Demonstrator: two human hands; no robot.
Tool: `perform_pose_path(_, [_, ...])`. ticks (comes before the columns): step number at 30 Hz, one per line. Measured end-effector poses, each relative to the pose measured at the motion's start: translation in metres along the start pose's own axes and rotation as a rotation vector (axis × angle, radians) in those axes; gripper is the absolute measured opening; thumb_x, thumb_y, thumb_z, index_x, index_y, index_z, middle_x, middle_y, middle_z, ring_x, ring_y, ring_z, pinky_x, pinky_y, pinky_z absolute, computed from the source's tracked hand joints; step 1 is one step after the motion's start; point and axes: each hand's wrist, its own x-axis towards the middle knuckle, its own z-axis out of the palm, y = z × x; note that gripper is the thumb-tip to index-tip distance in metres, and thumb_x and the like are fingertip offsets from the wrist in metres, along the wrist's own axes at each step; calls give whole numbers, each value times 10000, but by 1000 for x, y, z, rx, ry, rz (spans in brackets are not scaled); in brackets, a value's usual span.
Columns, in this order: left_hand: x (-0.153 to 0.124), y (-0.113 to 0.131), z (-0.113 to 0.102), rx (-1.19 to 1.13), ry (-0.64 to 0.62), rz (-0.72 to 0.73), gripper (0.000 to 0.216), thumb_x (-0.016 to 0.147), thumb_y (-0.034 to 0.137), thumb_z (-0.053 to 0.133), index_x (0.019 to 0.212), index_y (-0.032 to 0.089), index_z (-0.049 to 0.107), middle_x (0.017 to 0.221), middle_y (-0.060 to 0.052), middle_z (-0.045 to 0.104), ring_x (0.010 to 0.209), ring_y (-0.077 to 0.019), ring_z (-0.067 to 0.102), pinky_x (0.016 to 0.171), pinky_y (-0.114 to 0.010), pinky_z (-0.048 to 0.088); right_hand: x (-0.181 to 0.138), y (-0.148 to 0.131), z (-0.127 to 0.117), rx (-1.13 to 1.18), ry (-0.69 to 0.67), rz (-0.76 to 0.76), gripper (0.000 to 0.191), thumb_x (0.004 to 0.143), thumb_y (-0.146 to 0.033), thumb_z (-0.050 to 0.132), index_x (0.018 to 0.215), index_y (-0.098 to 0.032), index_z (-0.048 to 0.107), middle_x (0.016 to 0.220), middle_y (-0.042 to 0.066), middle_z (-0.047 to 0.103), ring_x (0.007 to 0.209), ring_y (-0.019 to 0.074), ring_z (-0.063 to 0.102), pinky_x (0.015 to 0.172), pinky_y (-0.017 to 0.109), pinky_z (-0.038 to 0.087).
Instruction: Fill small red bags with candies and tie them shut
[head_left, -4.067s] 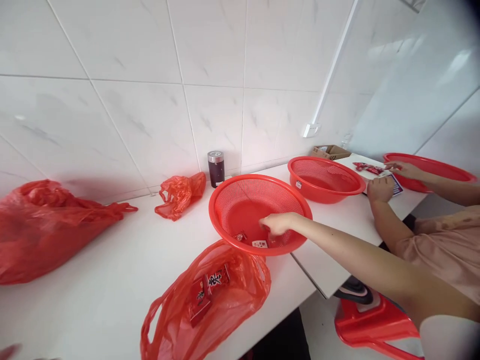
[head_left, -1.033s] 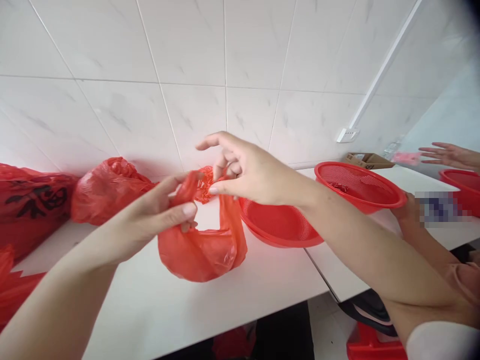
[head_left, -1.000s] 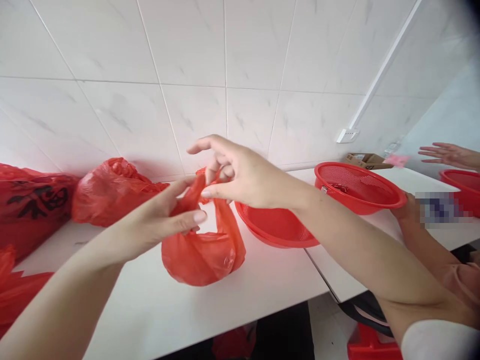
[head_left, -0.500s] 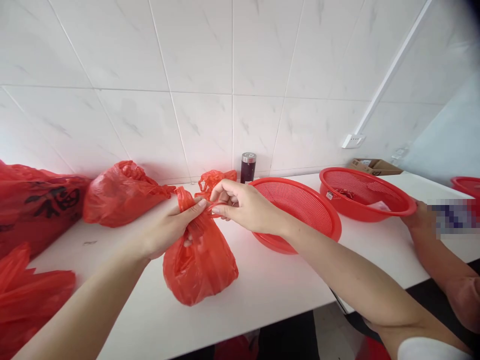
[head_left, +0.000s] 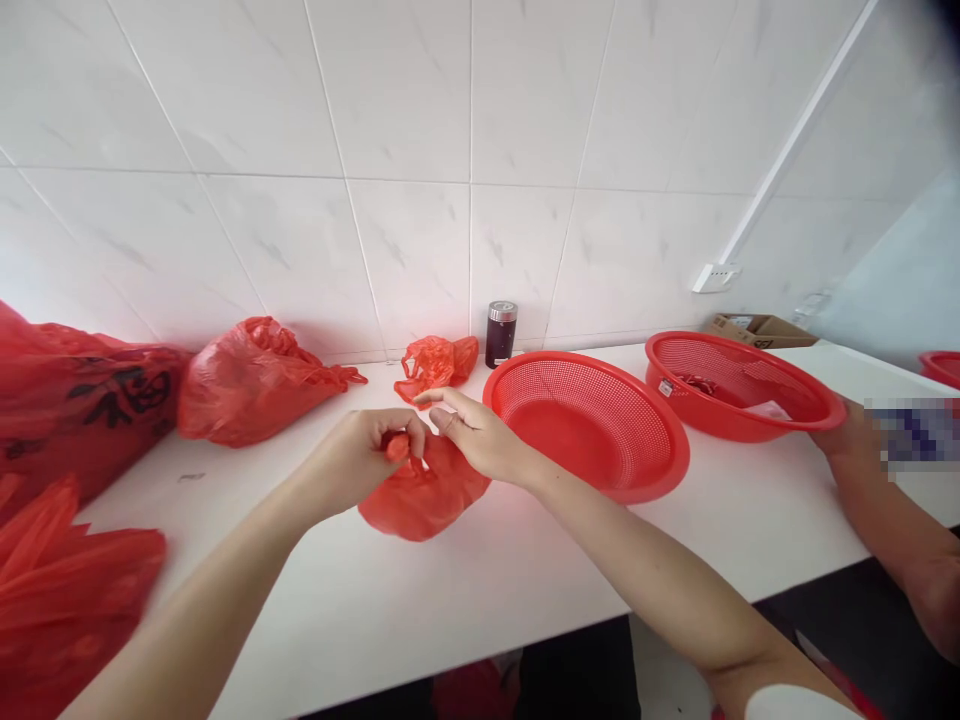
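Note:
A filled red plastic bag [head_left: 424,505] rests on the white table in front of me. My left hand [head_left: 364,455] is closed round its gathered top, and a twisted end of red plastic pokes out of the fist. My right hand [head_left: 484,435] lies against the far right side of the bag with its index finger stretched out and its thumb apart. Its lower fingers are partly hidden. Just beyond the hands sits a small crumpled red plastic bag [head_left: 442,358].
Two red mesh baskets [head_left: 577,440] [head_left: 731,415] stand to the right; the farther holds small red items. A dark tumbler [head_left: 500,335] stands by the wall. More red bags [head_left: 255,385] [head_left: 90,590] crowd the left. Another person's arm [head_left: 877,500] reaches in at right.
My left hand has turned and closed over the bag's top. My right hand has let go of the stretched plastic strand and opened. The bag has shifted slightly right and away.

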Motion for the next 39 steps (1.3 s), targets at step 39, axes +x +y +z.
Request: perform_pose_path(39, [-50,-124,106,-73,484,-478,344,951,453,296,692,254,404,494,60,384,472,-145,403,492,-234,329,-4,137,89,-568,457,140,262,972,-488,341,871,-247,361,640,-35,574,538,165,581,522,246,338])
